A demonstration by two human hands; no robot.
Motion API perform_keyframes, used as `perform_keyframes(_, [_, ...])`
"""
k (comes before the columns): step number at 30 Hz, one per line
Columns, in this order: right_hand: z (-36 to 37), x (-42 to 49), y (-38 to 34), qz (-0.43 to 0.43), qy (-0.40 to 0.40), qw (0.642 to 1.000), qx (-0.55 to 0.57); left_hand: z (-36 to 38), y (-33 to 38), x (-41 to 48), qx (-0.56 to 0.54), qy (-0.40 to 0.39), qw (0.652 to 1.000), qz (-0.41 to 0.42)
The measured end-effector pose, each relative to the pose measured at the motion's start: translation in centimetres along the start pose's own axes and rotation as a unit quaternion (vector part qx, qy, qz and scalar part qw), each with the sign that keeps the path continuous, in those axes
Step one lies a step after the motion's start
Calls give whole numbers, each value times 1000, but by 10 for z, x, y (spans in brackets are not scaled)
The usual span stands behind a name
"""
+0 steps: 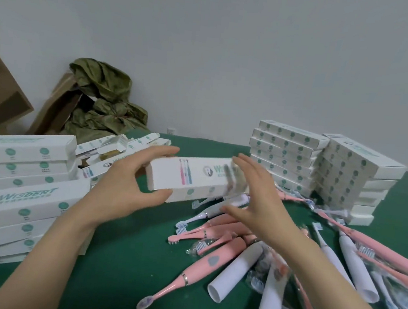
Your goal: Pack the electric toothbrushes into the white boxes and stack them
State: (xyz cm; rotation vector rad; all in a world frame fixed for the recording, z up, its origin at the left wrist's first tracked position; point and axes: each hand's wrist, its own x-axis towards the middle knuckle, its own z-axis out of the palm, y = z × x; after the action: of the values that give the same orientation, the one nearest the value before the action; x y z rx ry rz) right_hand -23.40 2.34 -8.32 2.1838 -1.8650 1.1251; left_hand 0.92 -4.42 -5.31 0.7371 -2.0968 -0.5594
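1. Holding one white box (pixel 191 175) level in mid-air, just above the loose toothbrushes (pixel 213 261), probably so both ends stay reachable.
2. Gripped at its left end by the left hand (pixel 131 185), thumb under and fingers over, to steady it by the look of it.
3. Met at the other end by the right hand (pixel 256 198), fingers spread and fairly straight, nothing clamped. Too blurry to call actual contact; guessing a flap tuck.
4. Heaped right below on the green worktop (pixel 115 257) for easy grabbing: pink and white brushes.
5. Flanked by neat stacks (pixel 286 156) on the right and a bigger pile (pixel 22 187) on the left, likely for short reaches.
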Motion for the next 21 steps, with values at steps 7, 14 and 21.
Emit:
perform_keyframes(7, [11,4,-11,-79,14,996,-34,15,25,17,-138,-44,989,33])
perform_keyframes(14, [-5,0,-40,-22,41,970,239,47,62,41,-229,68,961,136])
perform_keyframes(21, [-47,6,-48,18,138,931,336,59,71,36,-93,233,961,117])
